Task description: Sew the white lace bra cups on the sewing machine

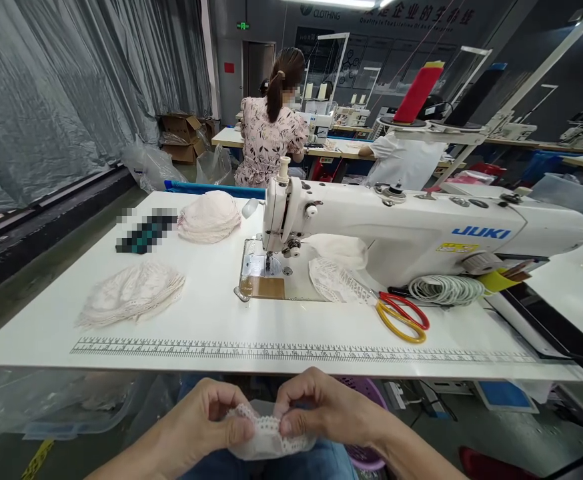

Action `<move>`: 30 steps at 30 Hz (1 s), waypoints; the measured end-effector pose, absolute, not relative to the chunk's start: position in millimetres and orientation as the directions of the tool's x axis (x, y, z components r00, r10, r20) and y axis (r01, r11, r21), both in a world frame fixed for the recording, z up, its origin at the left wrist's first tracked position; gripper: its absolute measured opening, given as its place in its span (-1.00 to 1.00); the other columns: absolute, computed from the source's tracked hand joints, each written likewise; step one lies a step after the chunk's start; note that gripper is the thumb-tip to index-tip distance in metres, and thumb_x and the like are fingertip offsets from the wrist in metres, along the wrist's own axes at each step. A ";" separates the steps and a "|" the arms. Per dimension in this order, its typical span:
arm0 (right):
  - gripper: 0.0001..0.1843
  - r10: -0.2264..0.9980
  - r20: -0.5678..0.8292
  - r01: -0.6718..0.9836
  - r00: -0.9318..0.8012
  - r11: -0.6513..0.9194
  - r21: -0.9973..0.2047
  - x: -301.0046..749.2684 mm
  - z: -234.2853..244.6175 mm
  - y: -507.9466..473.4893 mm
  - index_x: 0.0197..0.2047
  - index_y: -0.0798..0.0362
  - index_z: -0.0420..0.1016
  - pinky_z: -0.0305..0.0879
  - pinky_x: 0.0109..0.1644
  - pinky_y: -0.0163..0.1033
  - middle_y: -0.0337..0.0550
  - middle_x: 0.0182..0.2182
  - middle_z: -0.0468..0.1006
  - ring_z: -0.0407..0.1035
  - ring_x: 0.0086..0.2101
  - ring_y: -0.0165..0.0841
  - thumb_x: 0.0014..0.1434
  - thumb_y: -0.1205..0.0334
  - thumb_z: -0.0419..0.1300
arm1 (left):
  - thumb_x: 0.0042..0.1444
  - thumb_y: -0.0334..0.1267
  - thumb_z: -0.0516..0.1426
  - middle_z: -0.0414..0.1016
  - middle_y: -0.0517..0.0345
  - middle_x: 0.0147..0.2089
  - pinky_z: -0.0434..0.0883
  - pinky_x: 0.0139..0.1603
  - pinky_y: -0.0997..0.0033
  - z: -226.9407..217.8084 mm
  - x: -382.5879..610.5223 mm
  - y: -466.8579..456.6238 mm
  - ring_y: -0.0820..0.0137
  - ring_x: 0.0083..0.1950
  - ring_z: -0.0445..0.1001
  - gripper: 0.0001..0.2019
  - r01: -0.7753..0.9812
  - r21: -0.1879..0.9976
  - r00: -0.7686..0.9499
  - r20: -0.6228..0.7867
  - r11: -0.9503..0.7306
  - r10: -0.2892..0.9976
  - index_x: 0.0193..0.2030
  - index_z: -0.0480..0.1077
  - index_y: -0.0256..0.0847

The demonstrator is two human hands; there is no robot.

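Observation:
Over my lap, just below the table's front edge, a white lace-edged piece of fabric (266,443) is stretched between both hands. My left hand (216,417) pinches its left side between thumb and fingers. On the right side my right hand (311,410) grips the lace edge in the same way. Part of the piece is hidden behind the fingers. Beyond my hands stands a white sewing machine (371,220), its needle area apart from the fabric. Scissors with red and yellow handles (404,317) lie on the table to the right, partly against white lace (339,280).
Two stacks of pale lace pieces (134,293) and rounded pale pieces (210,217) lie left of the machine. A ruler strip (271,351) runs along the table's front. Coiled white cord (446,290) sits at right. A purple basket (366,460) stands below. A co-worker (274,127) sits ahead.

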State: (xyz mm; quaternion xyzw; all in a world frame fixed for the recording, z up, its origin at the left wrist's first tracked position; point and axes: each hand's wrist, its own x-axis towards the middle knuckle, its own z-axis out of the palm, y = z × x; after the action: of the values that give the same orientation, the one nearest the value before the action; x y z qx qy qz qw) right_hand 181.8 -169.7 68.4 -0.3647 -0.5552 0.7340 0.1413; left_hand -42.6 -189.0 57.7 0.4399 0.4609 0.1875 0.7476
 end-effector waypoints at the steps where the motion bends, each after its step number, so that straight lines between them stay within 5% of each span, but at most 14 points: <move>1: -0.57 0.605 -0.365 0.178 -0.708 -0.347 -0.921 182.3 67.8 -170.0 -0.35 0.18 0.57 0.13 -0.41 -0.39 -0.26 -0.52 0.42 0.20 -0.50 -0.49 -0.02 -0.09 0.33 | -0.36 0.21 0.35 0.38 0.20 -0.52 0.20 -0.38 0.48 57.6 -43.0 -189.1 0.42 -0.43 0.28 -0.45 0.119 0.819 0.494 -0.539 0.561 0.682 -0.46 0.50 -0.31; 7: -0.58 0.657 -0.319 0.192 -0.684 -0.260 -0.946 177.2 65.3 -175.0 -0.40 0.14 0.55 0.09 -0.44 -0.40 -0.32 -0.56 0.36 0.17 -0.51 -0.49 -0.19 -0.03 0.44 | -0.22 0.14 0.34 0.46 0.12 -0.54 0.20 -0.42 0.49 55.7 -42.8 -190.7 0.43 -0.48 0.33 -0.50 0.109 0.816 0.488 -0.542 0.568 0.684 -0.42 0.55 -0.36; 18: -0.64 0.648 -0.364 0.193 -0.670 -0.321 -0.927 177.9 59.7 -174.3 -0.45 0.17 0.46 0.04 -0.47 -0.40 -0.30 -0.59 0.34 0.15 -0.55 -0.51 0.00 -0.01 0.31 | -0.24 -0.06 0.40 0.49 0.13 -0.38 0.16 -0.35 0.56 71.8 -49.3 -189.7 0.43 -0.35 0.30 -0.51 0.084 0.794 0.621 -0.514 0.602 0.592 -0.17 0.55 -0.33; 30: -0.69 0.628 -0.382 0.283 -0.678 -0.256 -0.924 175.5 64.6 -171.6 -0.46 0.17 0.46 0.03 -0.50 -0.42 -0.33 -0.60 0.32 0.12 -0.55 -0.52 0.04 0.06 0.29 | -0.24 0.11 0.34 0.36 0.19 -0.58 0.12 -0.43 0.50 58.4 -33.1 -192.5 0.47 -0.49 0.22 -0.49 0.121 0.820 0.509 -0.535 0.560 0.674 -0.40 0.56 -0.41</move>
State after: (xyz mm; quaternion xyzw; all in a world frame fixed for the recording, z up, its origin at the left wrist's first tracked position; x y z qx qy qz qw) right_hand 175.5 -171.6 64.6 -0.3814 -0.5970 0.6947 0.1243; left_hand -33.1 -192.5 58.4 0.4318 0.4603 0.1835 0.7536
